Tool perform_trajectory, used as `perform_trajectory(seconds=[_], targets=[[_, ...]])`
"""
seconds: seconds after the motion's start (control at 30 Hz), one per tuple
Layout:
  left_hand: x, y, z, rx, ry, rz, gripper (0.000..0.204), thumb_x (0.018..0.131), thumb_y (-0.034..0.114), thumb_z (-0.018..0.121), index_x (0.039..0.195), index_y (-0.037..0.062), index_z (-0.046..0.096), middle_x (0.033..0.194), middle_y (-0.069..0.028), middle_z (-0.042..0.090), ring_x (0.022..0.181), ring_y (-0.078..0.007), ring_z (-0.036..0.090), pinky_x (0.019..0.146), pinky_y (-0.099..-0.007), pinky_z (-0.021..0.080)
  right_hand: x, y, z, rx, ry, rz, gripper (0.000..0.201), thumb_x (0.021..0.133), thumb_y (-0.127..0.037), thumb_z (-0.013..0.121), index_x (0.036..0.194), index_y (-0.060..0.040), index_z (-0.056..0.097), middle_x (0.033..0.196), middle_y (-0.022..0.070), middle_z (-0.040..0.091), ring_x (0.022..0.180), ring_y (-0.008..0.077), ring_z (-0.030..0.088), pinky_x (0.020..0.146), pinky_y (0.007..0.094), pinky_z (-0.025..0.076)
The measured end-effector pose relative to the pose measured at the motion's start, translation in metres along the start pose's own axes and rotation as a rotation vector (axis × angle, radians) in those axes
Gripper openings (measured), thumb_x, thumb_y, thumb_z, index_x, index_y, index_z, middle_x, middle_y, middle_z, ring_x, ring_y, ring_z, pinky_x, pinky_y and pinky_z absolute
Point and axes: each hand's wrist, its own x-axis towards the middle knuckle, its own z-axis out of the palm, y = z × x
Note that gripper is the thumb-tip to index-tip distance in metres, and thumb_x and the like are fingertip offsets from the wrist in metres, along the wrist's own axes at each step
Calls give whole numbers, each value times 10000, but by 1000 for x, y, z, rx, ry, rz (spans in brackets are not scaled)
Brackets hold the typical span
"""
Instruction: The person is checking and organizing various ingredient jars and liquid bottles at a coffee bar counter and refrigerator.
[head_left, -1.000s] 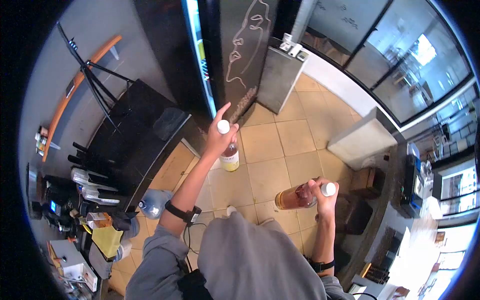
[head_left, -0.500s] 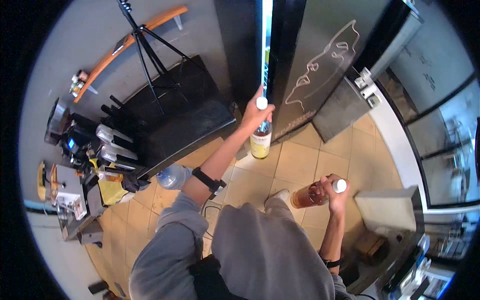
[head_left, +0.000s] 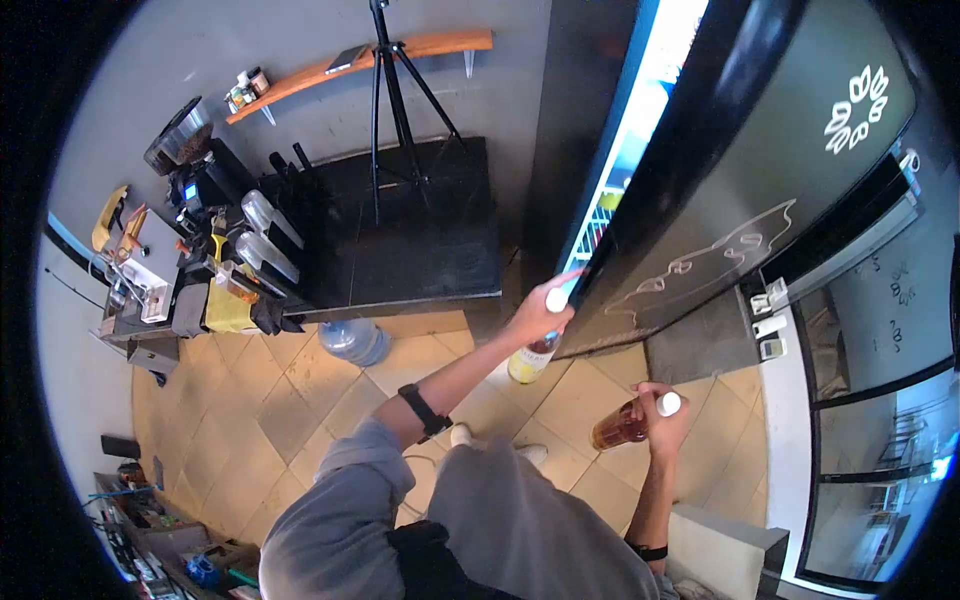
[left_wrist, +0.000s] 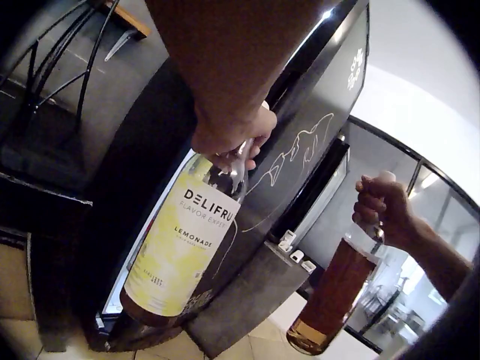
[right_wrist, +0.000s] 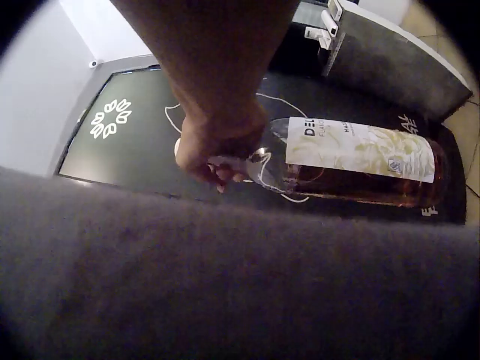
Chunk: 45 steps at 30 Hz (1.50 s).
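Observation:
My left hand (head_left: 536, 318) grips the neck of a white-capped lemonade syrup bottle (left_wrist: 180, 240) with a yellow and white label. That hand is at the edge of a dark fridge door (head_left: 690, 230), one finger stretched toward the lit gap (head_left: 625, 150). Lower and to the right, my right hand (head_left: 664, 428) holds a second syrup bottle (head_left: 618, 428) by its neck. This one has amber-brown liquid and a white cap, and tilts with its base to the left. Its pale label (right_wrist: 360, 150) shows in the right wrist view, partly cut off by the bottle's curve.
A black counter (head_left: 420, 240) with a tripod (head_left: 395, 110) stands left of the fridge. Below it on the tiled floor sits a big blue water jug (head_left: 355, 342). A grey panel (head_left: 695, 345) is behind the door, and a white low block (head_left: 715, 550) lies near my right arm.
My view has turned left, bringing more of the counter into sight. The left hand has come to the fridge door's edge and the lit gap looks wider. Both bottles stay in hand.

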Motion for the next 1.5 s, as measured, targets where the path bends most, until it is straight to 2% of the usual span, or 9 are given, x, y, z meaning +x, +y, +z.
perform_trajectory(seconds=[0.17, 0.33, 0.47, 0.63, 0.77, 0.83, 0.9, 1.13, 1.5], targets=[[-18, -20, -1, 213, -65, 120, 683, 768, 63, 595, 1436, 152, 484, 678, -9, 623, 540, -70, 541, 563, -247, 468, 3, -13, 29, 81, 17, -10, 211, 920, -42, 606, 1112, 35, 652, 587, 8, 554, 506, 81, 512, 477, 244, 399], [-38, 0, 13, 155, -330, 57, 683, 783, 82, 560, 1452, 179, 463, 669, -54, 639, 549, -81, 565, 596, -254, 491, -8, -4, 53, 8, 233, -48, 672, 885, -25, 612, 1502, -108, 358, 570, -5, 536, 492, 81, 495, 484, 248, 411], [-52, -5, 27, 112, -553, 49, 693, 805, 79, 568, 1476, 176, 425, 638, 20, 433, 569, -46, 366, 532, -236, 354, -26, 15, 64, -3, 399, -115, 663, 901, -70, 631, 1502, -92, 350, 567, -6, 538, 483, 81, 499, 466, 249, 412], [-66, -11, 40, 49, -650, 257, 716, 803, 91, 585, 1487, 207, 410, 708, -38, 578, 581, -81, 458, 583, -243, 427, -38, 16, 58, 214, 733, 14, 714, 898, -135, 699, 1469, 52, 313, 570, 3, 542, 473, 87, 504, 440, 252, 414], [-76, 3, 23, 8, -709, 81, 697, 803, 52, 584, 1470, 188, 434, 836, -80, 637, 629, -104, 479, 666, -253, 464, -61, 17, 39, 27, 859, 8, 730, 902, -199, 715, 1438, 103, 321, 589, 20, 540, 482, 98, 507, 455, 257, 422], [-78, -6, 21, 7, -611, 294, 698, 807, 67, 605, 1470, 208, 437, 629, -27, 503, 583, -77, 449, 600, -243, 442, -68, 24, 27, -20, 896, -24, 715, 902, -238, 710, 1439, 74, 356, 599, 8, 569, 489, 84, 525, 454, 245, 416], [-86, 9, 7, 9, -661, 106, 685, 820, 79, 617, 1469, 203, 439, 583, -3, 446, 549, -73, 430, 545, -253, 418, -75, 27, 16, -119, 938, -13, 694, 908, -250, 702, 1432, 67, 376, 600, 3, 568, 481, 83, 521, 451, 245, 416], [-99, -14, -11, -82, -564, 17, 672, 786, -31, 527, 1439, 116, 482, 618, 72, 516, 529, -34, 511, 533, -208, 438, -84, 57, -33, -95, 1055, 9, 565, 913, -243, 701, 1323, 77, 481, 598, 23, 569, 478, 104, 532, 439, 257, 420], [-119, 4, 5, 65, -381, 91, 613, 801, -47, 541, 1403, 69, 516, 534, 32, 479, 485, -53, 466, 511, -219, 416, -95, 73, -95, 50, 1222, -130, 292, 916, -219, 699, 1134, -46, 610, 593, -10, 545, 479, 77, 513, 431, 239, 394]])
